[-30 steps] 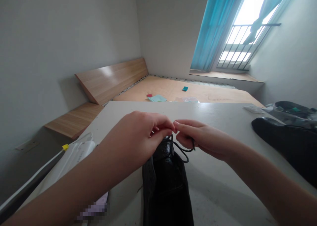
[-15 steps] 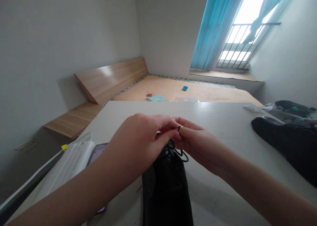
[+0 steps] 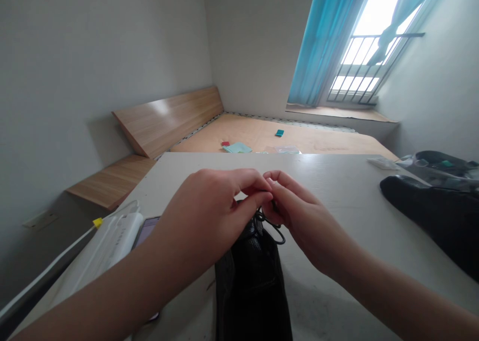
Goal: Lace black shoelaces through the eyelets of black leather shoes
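We see a black leather shoe [image 3: 254, 276] resting on a white table [image 3: 337, 181], at the centre and close to us; a person's two bare hands meet just above its laced part. The left hand [image 3: 220, 201] has its thumb and forefinger pressed together, pinching, as we judge it, the black lace [image 3: 283, 240]; the right hand [image 3: 297, 209] pinches the lace too, its other fingers curled in, its fingertips touching the left's; the fingers hide most of the strand, so we cannot tell how it crosses there.

As for progress, we judge the lacing partly worked: the lace is on the shoe, and a slack loop hangs to the right, below the right fingers; we see no finished, tightened knot, so forming and drawing it snug seem left.

The shoe's long axis runs from us straight away across the table; its opening is nearest us, and the toe, hidden by the hands, appears to point towards the bed [image 3: 322, 137] beyond.
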Demonstrator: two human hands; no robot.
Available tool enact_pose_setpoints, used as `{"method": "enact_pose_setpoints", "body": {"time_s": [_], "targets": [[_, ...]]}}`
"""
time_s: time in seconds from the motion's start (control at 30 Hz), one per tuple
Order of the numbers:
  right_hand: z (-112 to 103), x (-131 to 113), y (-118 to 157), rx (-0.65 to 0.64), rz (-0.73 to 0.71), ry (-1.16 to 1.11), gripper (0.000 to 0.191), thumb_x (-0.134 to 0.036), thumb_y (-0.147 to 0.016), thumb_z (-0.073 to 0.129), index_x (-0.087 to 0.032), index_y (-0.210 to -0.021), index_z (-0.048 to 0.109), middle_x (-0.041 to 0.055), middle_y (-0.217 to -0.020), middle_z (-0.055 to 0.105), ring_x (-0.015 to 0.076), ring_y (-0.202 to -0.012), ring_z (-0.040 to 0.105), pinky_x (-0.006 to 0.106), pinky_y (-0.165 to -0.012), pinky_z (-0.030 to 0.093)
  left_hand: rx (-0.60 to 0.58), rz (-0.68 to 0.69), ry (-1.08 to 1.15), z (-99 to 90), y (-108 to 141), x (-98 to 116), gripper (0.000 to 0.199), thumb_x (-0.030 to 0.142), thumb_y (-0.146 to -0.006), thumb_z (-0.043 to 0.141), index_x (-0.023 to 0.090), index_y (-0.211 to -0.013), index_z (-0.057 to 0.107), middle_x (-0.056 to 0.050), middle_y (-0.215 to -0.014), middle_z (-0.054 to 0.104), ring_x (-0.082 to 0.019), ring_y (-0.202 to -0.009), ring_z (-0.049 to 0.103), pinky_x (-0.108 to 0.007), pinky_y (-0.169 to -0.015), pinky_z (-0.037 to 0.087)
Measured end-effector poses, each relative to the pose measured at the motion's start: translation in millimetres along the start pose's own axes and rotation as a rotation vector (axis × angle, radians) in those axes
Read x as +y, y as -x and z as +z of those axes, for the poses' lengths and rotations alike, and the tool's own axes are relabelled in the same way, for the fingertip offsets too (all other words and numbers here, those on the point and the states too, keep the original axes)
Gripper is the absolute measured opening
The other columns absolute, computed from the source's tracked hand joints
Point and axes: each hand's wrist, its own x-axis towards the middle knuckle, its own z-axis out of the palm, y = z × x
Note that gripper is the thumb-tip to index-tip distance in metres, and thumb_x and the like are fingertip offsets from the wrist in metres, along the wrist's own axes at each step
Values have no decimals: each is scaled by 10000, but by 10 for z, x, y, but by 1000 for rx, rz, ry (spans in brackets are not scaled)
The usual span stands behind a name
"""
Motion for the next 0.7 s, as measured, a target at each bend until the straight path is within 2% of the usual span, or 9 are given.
{"method": "enact_pose_setpoints", "body": {"time_s": [0.1, 0.23, 0.37, 0.47, 0.53, 0.6, 0.67, 0.7], "targets": [[5, -24, 19, -45, -125, 56, 229, -407, -910, 554, -213, -791, 537, -53, -647, 413, 108, -588, 341, 249, -545, 285, 76, -22, 53, -54, -19, -23, 104, 269, -880, 653, 290, -824, 739, 96, -773, 740, -111, -644, 633, -238, -575, 450], [-4, -40, 30, -66, -279, 226, 257, -360, -947, 514, -211, -744, 562, -39, -658, 421, 119, -598, 362, 263, -571, 320, 114, -55, 112, -113, -21, -36, 111, 277, -864, 677, 285, -787, 756, 83, -757, 725, -97, -630, 613, -213, -520, 443], [-19, -52, 36, -164, -350, 277, 281, -315, -976, 490, -213, -732, 585, 2, -810, 536, 140, -780, 499, 266, -760, 422, 135, -46, 182, -122, -14, -20, 102, 243, -853, 691, 272, -786, 763, 61, -769, 697, -93, -674, 615, -199, -543, 453], [-49, -76, 33, -265, -416, 242, 291, -285, -1002, 472, -216, -762, 621, 16, -922, 574, 147, -926, 536, 271, -904, 421, 135, -42, 315, -115, -9, 10, 123, 218, -840, 702, 248, -732, 754, 51, -720, 692, -101, -675, 625, -206, -573, 474], [-82, -104, 29, -392, -367, 150, 313, -311, -1023, 446, -209, -776, 609, 11, -868, 570, 139, -916, 546, 265, -914, 422, 118, -58, 443, -112, -4, 35, 130, 208, -847, 694, 237, -730, 742, 53, -669, 697, -103, -637, 630, -215, -590, 494], [-122, -144, 32, -598, -220, -45, 346, -355, -1043, 389, -204, -780, 555, -2, -753, 545, 135, -830, 564, 278, -886, 442, 92, -84, 569, -110, 2, 54, 116, 228, -864, 688, 237, -754, 723, 62, -663, 708, -99, -603, 637, -220, -606, 514], [-166, -201, 50, -801, -48, -252, 356, -384, -1055, 321, -214, -788, 484, -41, -638, 461, 118, -640, 536, 289, -785, 478, 83, -88, 629, -105, 8, 60, 123, 262, -874, 690, 244, -753, 701, 72, -718, 722, -93, -647, 657, -210, -645, 524], [-190, -237, 65, -868, 14, -298, 352, -401, -1055, 310, -221, -789, 453, -65, -601, 389, 101, -531, 461, 270, -686, 478, 81, -79, 632, -99, 11, 55, 127, 278, -878, 689, 247, -755, 694, 74, -768, 729, -93, -704, 669, -204, -681, 525]]}}
